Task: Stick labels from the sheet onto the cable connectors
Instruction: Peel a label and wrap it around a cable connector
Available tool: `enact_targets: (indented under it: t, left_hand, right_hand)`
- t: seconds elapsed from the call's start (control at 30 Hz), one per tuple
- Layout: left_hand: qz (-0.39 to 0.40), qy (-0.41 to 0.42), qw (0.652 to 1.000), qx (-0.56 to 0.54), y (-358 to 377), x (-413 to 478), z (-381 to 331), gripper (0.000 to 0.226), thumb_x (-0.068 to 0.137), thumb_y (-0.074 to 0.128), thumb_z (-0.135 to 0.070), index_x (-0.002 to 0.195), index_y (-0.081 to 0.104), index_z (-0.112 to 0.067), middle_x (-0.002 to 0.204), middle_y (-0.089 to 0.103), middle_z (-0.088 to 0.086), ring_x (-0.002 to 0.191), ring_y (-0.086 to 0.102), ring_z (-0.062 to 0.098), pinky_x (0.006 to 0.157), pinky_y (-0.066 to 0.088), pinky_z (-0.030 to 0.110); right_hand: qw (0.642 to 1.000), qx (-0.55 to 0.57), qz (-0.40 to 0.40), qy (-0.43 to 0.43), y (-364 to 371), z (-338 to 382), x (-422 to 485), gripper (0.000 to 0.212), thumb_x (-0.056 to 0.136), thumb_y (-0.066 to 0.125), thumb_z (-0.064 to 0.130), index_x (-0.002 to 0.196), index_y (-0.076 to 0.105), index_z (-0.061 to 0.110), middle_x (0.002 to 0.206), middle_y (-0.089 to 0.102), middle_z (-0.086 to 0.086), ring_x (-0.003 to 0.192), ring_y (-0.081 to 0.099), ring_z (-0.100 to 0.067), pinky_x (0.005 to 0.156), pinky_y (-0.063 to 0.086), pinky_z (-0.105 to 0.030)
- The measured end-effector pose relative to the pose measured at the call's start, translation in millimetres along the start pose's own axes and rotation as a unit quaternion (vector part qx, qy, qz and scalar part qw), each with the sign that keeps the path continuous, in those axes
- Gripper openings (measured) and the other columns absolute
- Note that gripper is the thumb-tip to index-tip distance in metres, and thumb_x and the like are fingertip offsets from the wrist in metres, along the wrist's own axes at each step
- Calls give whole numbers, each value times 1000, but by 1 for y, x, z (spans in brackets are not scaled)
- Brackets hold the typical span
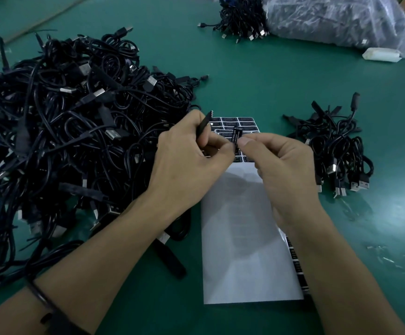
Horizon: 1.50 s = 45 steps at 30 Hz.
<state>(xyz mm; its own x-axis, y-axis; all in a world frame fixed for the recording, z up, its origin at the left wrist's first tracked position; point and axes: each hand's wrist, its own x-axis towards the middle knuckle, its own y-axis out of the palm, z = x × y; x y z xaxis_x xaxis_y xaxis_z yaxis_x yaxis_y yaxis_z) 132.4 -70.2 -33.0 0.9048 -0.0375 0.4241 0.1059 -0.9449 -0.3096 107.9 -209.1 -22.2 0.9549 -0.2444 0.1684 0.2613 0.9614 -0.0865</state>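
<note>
My left hand grips a black cable connector, its pinned tip pointing up and away. My right hand pinches a small black label with white print, held upright just right of the connector. Both hands hover over the label sheet, a white strip whose far end still carries rows of black labels; its near part is bare backing. A big tangled pile of black cables lies to my left. A smaller bundle of cables lies to my right.
The green table has another cable bundle at the far edge beside a clear plastic bag of cables. A small white object lies in front of the bag. A second label strip peeks out under the sheet.
</note>
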Motion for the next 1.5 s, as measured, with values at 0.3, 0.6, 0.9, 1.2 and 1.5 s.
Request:
enact_targets:
  t: [0.3, 0.6, 0.9, 1.2, 1.5]
  left_hand:
    - [6, 19, 1000, -7, 1, 0, 4, 47, 77, 72, -12, 71, 25, -18, 70, 73, -18, 65, 59, 12, 61, 40, 11]
    - [7, 27, 999, 20, 1, -3, 0, 44, 82, 71, -25, 71, 28, -22, 79, 74, -15, 71, 70, 15, 66, 54, 39]
    - [95, 82, 989, 74, -3, -5, -3, 46, 94, 26, -45, 89, 52, -8, 64, 46, -10, 60, 46, 7, 74, 33, 36]
    - [136, 97, 967, 190, 0, -4, 2, 21, 101, 37, -30, 96, 54, -17, 74, 57, -12, 73, 54, 16, 88, 40, 41]
    - [123, 90, 982, 110, -1, -1, 7, 26, 97, 54, -31, 83, 69, -16, 63, 57, -4, 61, 55, 19, 59, 45, 41]
  right_hand:
    - [999, -35, 7, -29, -4, -2, 0, 19, 84, 75, 13, 75, 78, 29, 73, 75, 7, 69, 66, -2, 66, 50, -13]
    - [999, -38, 1, -32, -4, -4, 2, 14, 84, 73, 17, 73, 77, 24, 68, 72, 8, 63, 60, -1, 62, 47, -14]
    - [997, 56, -50, -26, -5, 0, 2, 21, 94, 67, 20, 114, 63, 25, 70, 71, 3, 66, 64, -2, 63, 48, -14]
    - [996, 68, -4, -54, -4, 2, 0, 46, 86, 74, 3, 119, 54, 28, 77, 75, 3, 74, 72, -9, 72, 55, -19]
    - [992, 60, -56, -100, -9, -1, 5, 47, 86, 76, 5, 119, 52, 27, 76, 75, 4, 76, 71, -10, 77, 54, -22]
